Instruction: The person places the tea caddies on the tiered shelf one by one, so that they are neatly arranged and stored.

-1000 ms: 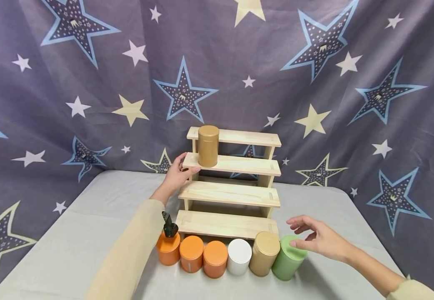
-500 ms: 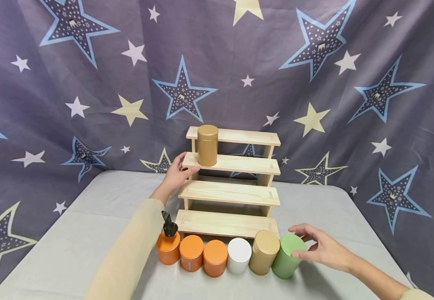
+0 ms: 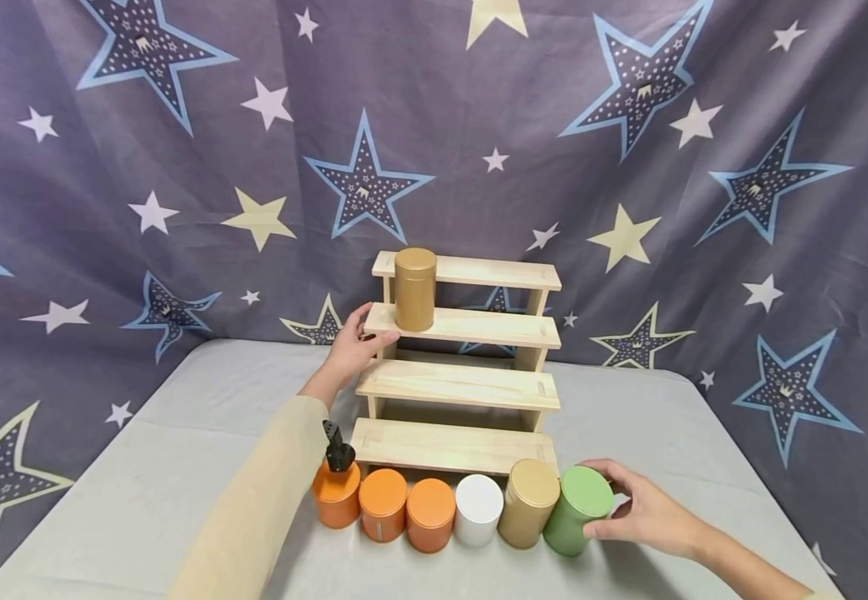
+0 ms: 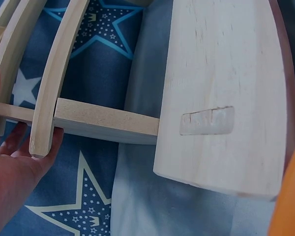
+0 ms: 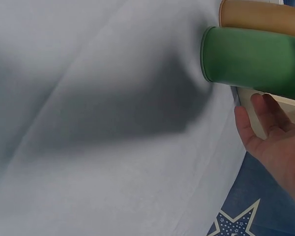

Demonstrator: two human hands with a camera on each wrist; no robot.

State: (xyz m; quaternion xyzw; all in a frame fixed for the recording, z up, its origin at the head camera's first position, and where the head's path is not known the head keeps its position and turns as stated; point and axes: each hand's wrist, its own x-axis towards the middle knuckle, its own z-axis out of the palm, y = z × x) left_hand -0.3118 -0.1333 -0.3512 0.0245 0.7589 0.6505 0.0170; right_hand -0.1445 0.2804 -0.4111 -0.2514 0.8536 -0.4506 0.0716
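In the head view my left hand (image 3: 351, 350) grips the left end of a stepped wooden shelf (image 3: 456, 385) at its second-highest board. The left wrist view shows its fingers (image 4: 51, 147) curled behind an upright. A gold canister (image 3: 414, 289) stands on that board, near the hand. My right hand (image 3: 647, 512) is around the lid end of a green canister (image 3: 572, 521), thumb in front and index finger behind. Its other fingers (image 5: 243, 125) stay apart from the side of the can. The green canister stands at the right end of a row on the table.
Left of the green one stand a gold canister (image 3: 529, 504), a white canister (image 3: 478, 510) and several orange canisters (image 3: 430, 515), in front of the lowest board. A black wrist device (image 3: 339, 450) shows beside the left sleeve. A star-patterned curtain (image 3: 434, 125) hangs behind the grey-covered table (image 3: 126, 475).
My right hand has moved down onto the green canister, its thumb and index finger closing around the lid end. The left hand has kept its place on the shelf.
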